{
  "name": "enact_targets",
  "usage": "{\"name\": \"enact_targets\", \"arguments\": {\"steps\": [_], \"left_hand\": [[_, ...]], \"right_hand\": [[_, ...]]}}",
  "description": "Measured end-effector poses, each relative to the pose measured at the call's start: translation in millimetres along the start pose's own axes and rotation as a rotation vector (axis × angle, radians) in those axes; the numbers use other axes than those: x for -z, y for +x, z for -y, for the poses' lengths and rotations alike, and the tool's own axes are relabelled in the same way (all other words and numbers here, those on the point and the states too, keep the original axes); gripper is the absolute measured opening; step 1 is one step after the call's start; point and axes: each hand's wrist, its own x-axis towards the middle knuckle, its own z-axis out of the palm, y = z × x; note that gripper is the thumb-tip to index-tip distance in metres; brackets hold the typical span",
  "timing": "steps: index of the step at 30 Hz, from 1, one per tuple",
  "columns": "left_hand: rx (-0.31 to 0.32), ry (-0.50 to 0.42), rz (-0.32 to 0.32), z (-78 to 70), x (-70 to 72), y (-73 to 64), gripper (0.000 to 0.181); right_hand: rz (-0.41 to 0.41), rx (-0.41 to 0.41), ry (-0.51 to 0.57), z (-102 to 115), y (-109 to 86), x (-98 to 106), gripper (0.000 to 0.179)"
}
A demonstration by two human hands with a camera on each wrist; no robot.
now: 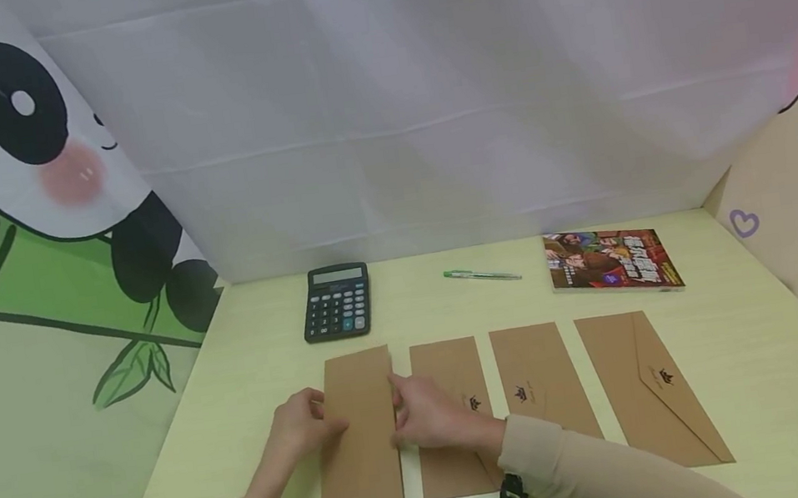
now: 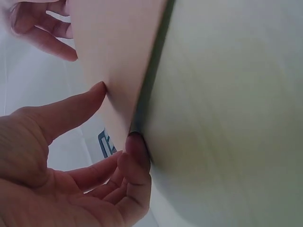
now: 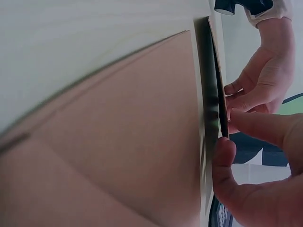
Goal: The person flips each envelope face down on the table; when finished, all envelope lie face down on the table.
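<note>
A brown kraft envelope (image 1: 365, 481) lies in front of me, plain face up, its right edge raised slightly off the table. My left hand (image 1: 301, 428) pinches its left edge; in the left wrist view the thumb (image 2: 85, 104) presses the top face while fingertips sit at the edge. On the opposite edge, my right hand (image 1: 432, 415) holds the envelope between thumb and finger, as the right wrist view shows edge-on. Beneath the right hand and forearm, a second envelope (image 1: 444, 361) with a crown print is partly covered.
Two more crown-printed envelopes, one in the middle (image 1: 538, 357) and one at the right (image 1: 619, 371), lie in the same row. Behind them are a black calculator (image 1: 336, 303), a green pen (image 1: 481, 275) and a comic-style book (image 1: 613, 261). A white cloth (image 1: 389, 116) hangs behind the table.
</note>
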Motion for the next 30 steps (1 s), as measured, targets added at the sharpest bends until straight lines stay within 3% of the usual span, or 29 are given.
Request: {"name": "enact_targets", "arguments": {"steps": [8,17,22,30], "left_hand": [[0.003,0.063,-0.011,-5.0,-2.6,-1.7,0.054],[0.01,0.092,-0.007,-7.9,-4.2,-2.6,0.053],[-0.008,0.098,-0.017,-7.0,-4.4,-2.4,0.057],[-0.019,0.106,-0.021,-9.3,-3.9,-3.5,0.063]], "right_hand": [[0.003,-0.05,-0.142,-1,6.7,-4,0.096],[-0.006,-0.034,-0.273,3,10.0,-2,0.078],[-0.02,-0.055,-0.296,3,11.0,-3,0.058],[-0.028,-0.069,-0.299,3,11.6,-3,0.045]]}}
